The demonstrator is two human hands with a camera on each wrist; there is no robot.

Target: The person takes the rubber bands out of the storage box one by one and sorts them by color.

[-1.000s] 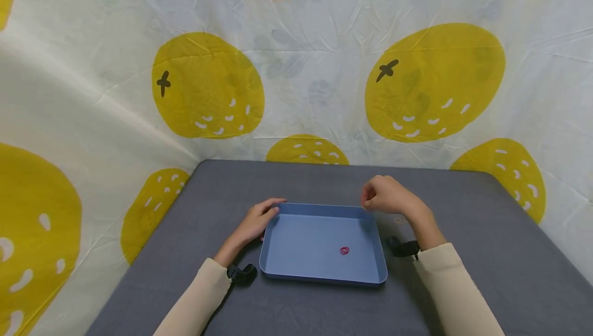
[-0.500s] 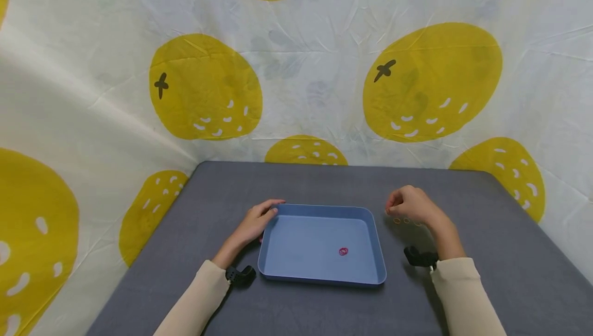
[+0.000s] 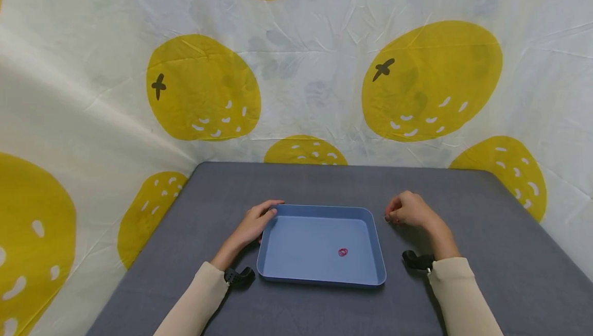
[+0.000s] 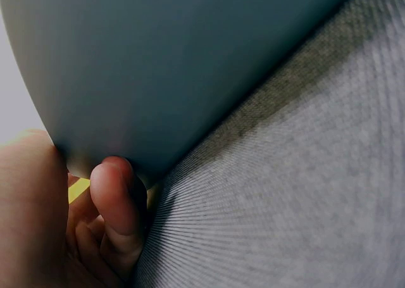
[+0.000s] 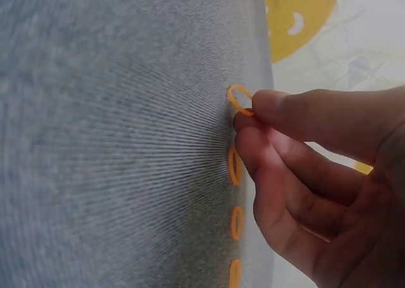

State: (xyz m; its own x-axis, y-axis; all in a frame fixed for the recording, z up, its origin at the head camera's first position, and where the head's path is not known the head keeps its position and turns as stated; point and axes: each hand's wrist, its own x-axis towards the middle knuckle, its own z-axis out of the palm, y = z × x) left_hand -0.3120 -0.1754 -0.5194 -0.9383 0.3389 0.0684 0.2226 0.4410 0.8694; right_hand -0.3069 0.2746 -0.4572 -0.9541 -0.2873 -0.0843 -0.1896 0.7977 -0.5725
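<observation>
The left hand [image 3: 252, 223] grips the far left corner of a shallow blue tray [image 3: 301, 246]; in the left wrist view its fingers bend around the outer wall. A small tangle of red rubber bands [image 3: 343, 252] lies inside the tray, right of its middle. To the right of the tray, the right hand [image 3: 412, 210] is low over the table. In the right wrist view its thumb and index finger pinch a thin orange rubber band [image 5: 232, 100], partly hidden by the fingertips. Several more orange rubber bands [image 5: 236, 222] lie in a row on the table beside that hand.
A grey cloth-covered table [image 3: 324, 310] carries the tray. Behind it and along the left hangs a white sheet [image 3: 315, 94] printed with yellow fruit. Black wrist cameras [image 3: 417, 260] sit on both wrists.
From the tray's far right corner, the right hand has moved right, then down to the table, and now pinches an orange rubber band. The left hand stays at the tray's corner.
</observation>
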